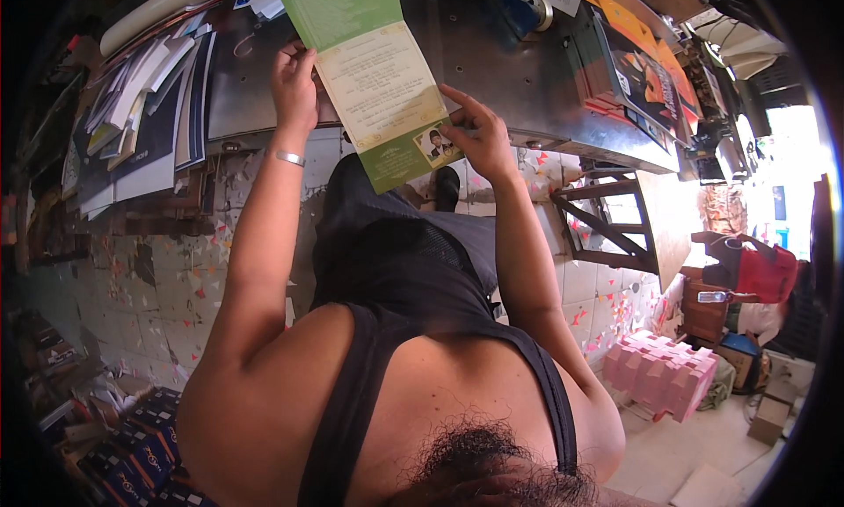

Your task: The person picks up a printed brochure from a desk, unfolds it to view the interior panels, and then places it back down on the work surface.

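A long folded card [376,90], with green end panels and a cream middle panel of printed lines, is spread out in front of me at the metal table's near edge. My left hand [297,87] pinches its left edge close to the upper fold. On the other side my right hand [482,136] holds the lower right edge, its thumb by a small portrait picture and its index finger stretched along the cream panel. Parts of the fingers behind the card are hidden.
The metal table [501,90] carries stacked papers [145,112] at left, a tape roll [536,13] and piled printed sheets [629,68] at right. A wooden stool [655,221] stands beside it. Pink stacked bundles [659,375] and a person in red [765,274] are farther right. Paper scraps litter the floor.
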`<action>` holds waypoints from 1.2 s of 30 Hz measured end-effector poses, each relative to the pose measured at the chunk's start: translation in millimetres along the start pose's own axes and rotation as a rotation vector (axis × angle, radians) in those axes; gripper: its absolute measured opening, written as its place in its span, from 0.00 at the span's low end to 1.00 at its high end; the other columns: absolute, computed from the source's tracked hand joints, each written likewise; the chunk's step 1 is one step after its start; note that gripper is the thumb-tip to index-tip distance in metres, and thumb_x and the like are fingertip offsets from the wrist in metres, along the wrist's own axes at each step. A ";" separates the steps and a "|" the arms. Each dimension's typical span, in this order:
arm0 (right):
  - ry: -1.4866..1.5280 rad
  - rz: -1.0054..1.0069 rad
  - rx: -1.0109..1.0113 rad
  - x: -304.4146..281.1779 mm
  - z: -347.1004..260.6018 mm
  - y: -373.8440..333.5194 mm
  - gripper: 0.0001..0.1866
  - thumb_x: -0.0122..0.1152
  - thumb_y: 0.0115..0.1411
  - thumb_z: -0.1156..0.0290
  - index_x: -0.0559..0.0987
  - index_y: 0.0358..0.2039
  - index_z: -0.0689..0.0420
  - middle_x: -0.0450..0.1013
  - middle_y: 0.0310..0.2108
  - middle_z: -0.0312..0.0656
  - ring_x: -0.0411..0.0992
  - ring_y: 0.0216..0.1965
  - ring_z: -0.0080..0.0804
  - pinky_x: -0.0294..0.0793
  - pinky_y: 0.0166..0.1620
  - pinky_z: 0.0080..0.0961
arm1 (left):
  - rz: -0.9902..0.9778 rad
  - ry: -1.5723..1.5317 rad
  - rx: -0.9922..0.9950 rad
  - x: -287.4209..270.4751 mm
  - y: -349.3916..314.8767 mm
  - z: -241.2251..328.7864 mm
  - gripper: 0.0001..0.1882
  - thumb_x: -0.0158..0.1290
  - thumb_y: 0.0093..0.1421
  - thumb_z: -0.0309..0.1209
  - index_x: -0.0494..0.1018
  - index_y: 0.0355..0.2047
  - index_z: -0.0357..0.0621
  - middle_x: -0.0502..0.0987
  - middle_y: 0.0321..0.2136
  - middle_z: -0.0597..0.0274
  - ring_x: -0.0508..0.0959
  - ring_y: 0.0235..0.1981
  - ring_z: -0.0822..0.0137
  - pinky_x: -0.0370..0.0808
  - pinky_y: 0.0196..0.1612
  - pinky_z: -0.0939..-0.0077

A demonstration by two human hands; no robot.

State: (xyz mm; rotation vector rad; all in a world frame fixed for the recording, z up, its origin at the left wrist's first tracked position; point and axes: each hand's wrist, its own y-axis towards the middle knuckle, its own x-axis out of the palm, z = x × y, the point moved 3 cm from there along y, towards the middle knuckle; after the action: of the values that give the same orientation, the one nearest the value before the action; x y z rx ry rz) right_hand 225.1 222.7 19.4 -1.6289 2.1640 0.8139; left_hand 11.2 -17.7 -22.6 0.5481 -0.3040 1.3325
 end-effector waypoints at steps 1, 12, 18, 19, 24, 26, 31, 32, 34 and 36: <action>0.001 0.001 0.001 0.4 1.0 -0.2 0.36 0.68 0.56 0.79 0.76 0.67 0.49 0.77 0.31 0.35 0.70 0.31 0.19 0.73 0.40 0.21 | -0.030 0.003 -0.039 4.0 -2.6 2.5 0.14 0.54 0.72 0.31 0.69 0.52 0.36 0.78 0.49 0.57 0.80 0.44 0.67 0.81 0.47 0.72; 0.357 0.027 0.149 0.9 12.5 1.4 0.31 0.63 0.62 0.83 0.74 0.66 0.55 0.80 0.32 0.34 0.73 0.32 0.15 0.73 0.39 0.17 | -0.261 0.243 -0.035 21.2 -13.4 14.9 0.15 0.63 0.64 0.27 0.76 0.50 0.39 0.79 0.46 0.62 0.79 0.47 0.73 0.75 0.54 0.77; 0.348 0.018 0.125 -0.5 9.8 1.7 0.29 0.61 0.62 0.82 0.74 0.65 0.58 0.82 0.34 0.35 0.74 0.32 0.16 0.73 0.39 0.18 | -0.283 0.237 -0.093 21.1 -13.0 13.7 0.18 0.64 0.62 0.22 0.75 0.52 0.39 0.80 0.45 0.63 0.80 0.46 0.75 0.75 0.54 0.78; 0.348 0.019 0.127 -0.5 11.5 1.7 0.29 0.61 0.62 0.82 0.74 0.65 0.58 0.82 0.34 0.35 0.74 0.32 0.16 0.73 0.39 0.18 | -0.289 0.226 -0.101 21.2 -13.0 13.1 0.18 0.64 0.62 0.22 0.75 0.52 0.39 0.80 0.45 0.63 0.80 0.45 0.75 0.76 0.53 0.78; 0.390 0.006 0.150 -0.1 10.6 1.6 0.27 0.57 0.64 0.80 0.74 0.65 0.60 0.82 0.35 0.37 0.75 0.35 0.17 0.74 0.43 0.19 | -0.276 0.251 -0.129 19.8 -11.7 11.0 0.18 0.65 0.62 0.22 0.75 0.52 0.40 0.81 0.43 0.63 0.81 0.42 0.75 0.77 0.52 0.78; 0.487 -0.012 0.108 -5.2 9.0 1.7 0.27 0.53 0.65 0.79 0.74 0.65 0.61 0.82 0.37 0.40 0.75 0.38 0.19 0.74 0.46 0.19 | -0.264 0.253 -0.120 18.4 -11.3 9.9 0.18 0.65 0.62 0.22 0.75 0.52 0.40 0.82 0.43 0.62 0.81 0.42 0.74 0.77 0.51 0.78; 0.773 -0.131 0.070 -15.1 15.4 0.7 0.29 0.45 0.64 0.80 0.73 0.66 0.62 0.82 0.46 0.45 0.77 0.48 0.25 0.73 0.54 0.20 | -0.236 0.207 -0.104 16.0 -9.8 8.2 0.19 0.65 0.62 0.22 0.74 0.53 0.40 0.81 0.44 0.62 0.81 0.43 0.74 0.78 0.51 0.78; 0.773 -0.131 0.069 -14.7 17.0 0.5 0.29 0.45 0.64 0.80 0.73 0.66 0.62 0.82 0.46 0.45 0.77 0.48 0.25 0.73 0.54 0.20 | -0.237 0.207 -0.104 15.8 -9.5 7.7 0.19 0.65 0.62 0.22 0.74 0.53 0.40 0.81 0.44 0.62 0.81 0.43 0.74 0.78 0.51 0.78; 0.757 -0.102 0.154 -12.2 21.1 0.6 0.32 0.51 0.62 0.86 0.71 0.68 0.61 0.82 0.47 0.43 0.76 0.49 0.24 0.73 0.53 0.19 | -0.232 0.203 -0.088 16.0 -9.1 8.1 0.19 0.64 0.62 0.22 0.74 0.52 0.40 0.81 0.44 0.62 0.81 0.44 0.74 0.78 0.51 0.78; 0.729 -0.098 0.139 -10.6 21.7 1.0 0.34 0.55 0.60 0.88 0.70 0.69 0.60 0.82 0.47 0.43 0.76 0.48 0.22 0.73 0.53 0.19 | -0.238 0.193 -0.095 17.2 -9.7 8.4 0.19 0.64 0.62 0.22 0.74 0.52 0.40 0.81 0.44 0.62 0.81 0.44 0.74 0.78 0.51 0.78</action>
State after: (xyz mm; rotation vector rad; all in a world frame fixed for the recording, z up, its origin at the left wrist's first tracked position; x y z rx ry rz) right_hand 225.4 244.3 8.5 -2.1616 2.4731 0.0113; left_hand 25.2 -9.3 -8.8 0.3602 -0.1374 1.1245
